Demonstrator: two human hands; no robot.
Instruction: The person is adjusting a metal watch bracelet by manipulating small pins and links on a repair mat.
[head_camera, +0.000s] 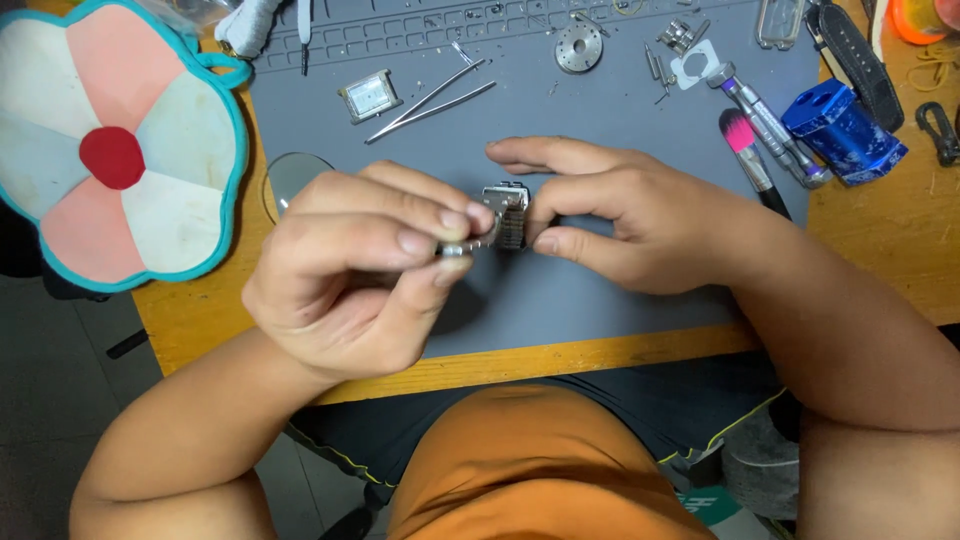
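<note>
While both hands (480, 235) pinch metal watch band (508, 215), blue holder (843, 130) sits nr brush (748, 155).

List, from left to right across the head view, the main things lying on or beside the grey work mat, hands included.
Flower-shaped pink and white fabric pad → small rectangular silver watch case → long metal tweezers → left hand → silver metal watch band → right hand → pink-bristled brush → blue metal block.

Watch-repair workbench: grey rubber work mat (600, 290) beneath the hands, steel tweezers (430, 100) beyond the left hand (350, 275), blue metal tool block (843, 130) beyond the right hand (620, 215).
</note>
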